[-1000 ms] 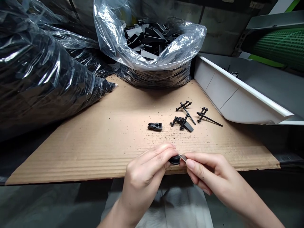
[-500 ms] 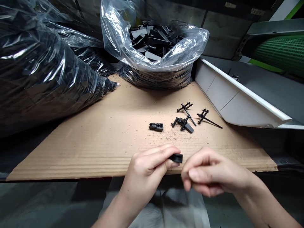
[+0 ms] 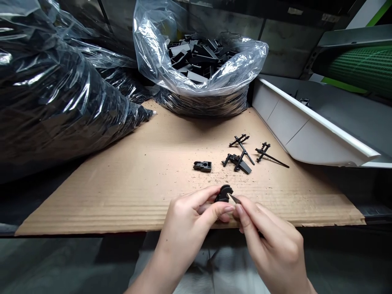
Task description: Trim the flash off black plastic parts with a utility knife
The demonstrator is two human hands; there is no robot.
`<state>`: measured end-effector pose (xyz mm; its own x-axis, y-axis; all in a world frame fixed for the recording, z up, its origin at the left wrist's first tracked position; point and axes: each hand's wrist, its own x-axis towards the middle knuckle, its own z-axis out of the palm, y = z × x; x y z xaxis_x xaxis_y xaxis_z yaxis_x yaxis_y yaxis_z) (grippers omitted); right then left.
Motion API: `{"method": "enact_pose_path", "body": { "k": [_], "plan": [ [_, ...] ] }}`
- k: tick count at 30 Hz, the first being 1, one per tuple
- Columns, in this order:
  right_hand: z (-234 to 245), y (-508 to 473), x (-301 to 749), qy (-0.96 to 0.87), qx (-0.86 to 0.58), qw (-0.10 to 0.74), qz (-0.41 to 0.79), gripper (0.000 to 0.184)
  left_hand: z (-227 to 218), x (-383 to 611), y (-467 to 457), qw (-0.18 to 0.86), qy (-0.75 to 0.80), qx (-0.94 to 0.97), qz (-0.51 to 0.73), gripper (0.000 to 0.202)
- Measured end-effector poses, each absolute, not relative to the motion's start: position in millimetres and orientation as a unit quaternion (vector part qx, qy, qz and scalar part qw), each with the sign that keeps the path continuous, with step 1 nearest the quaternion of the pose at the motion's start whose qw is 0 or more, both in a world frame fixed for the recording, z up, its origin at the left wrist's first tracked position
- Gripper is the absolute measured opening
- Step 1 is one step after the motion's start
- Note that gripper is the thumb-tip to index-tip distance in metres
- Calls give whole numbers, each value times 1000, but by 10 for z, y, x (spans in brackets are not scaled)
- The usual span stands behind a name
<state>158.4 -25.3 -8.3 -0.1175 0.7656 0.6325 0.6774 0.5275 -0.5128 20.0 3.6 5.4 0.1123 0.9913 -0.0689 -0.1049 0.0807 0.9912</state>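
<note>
My left hand (image 3: 190, 220) pinches a small black plastic part (image 3: 223, 193) just above the front edge of the cardboard sheet (image 3: 128, 179). My right hand (image 3: 269, 241) is closed on a thin pointed blade (image 3: 234, 199) whose tip touches the part. One finished black part (image 3: 202, 165) lies on the cardboard ahead of my hands. To its right lie black sprue pieces (image 3: 239, 161), a second sprue (image 3: 240, 141) and a third sprue (image 3: 269, 153).
An open clear bag (image 3: 202, 61) full of black parts stands at the back. Large closed bags of dark parts (image 3: 55, 94) fill the left. A white chute (image 3: 309, 122) slopes along the right, with a green belt (image 3: 361, 65) behind it.
My left hand turned the part from flat to upright. My right hand, pulled back half a second ago, came back in with the blade tip at the part.
</note>
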Motion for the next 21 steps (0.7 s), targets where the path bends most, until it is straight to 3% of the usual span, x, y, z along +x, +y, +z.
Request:
{"method": "enact_pose_path", "body": {
  "k": [5, 10, 15, 18, 21],
  "plan": [
    [-41, -206, 1558, -752, -500, 428, 19, 19, 73, 223, 27, 594, 444, 455, 493, 17],
    [32, -177, 1598, -763, -511, 389, 71, 21, 77, 218, 41, 584, 428, 487, 489, 12],
    [142, -88, 1671, -776, -499, 341, 180, 22, 77, 211, 56, 583, 438, 490, 478, 14],
    [212, -34, 1744, -750, -494, 310, 312, 23, 91, 209, 65, 584, 443, 489, 473, 16],
    [244, -18, 1803, -689, -516, 331, 387, 28, 110, 206, 69, 570, 461, 500, 461, 16]
  ]
}}
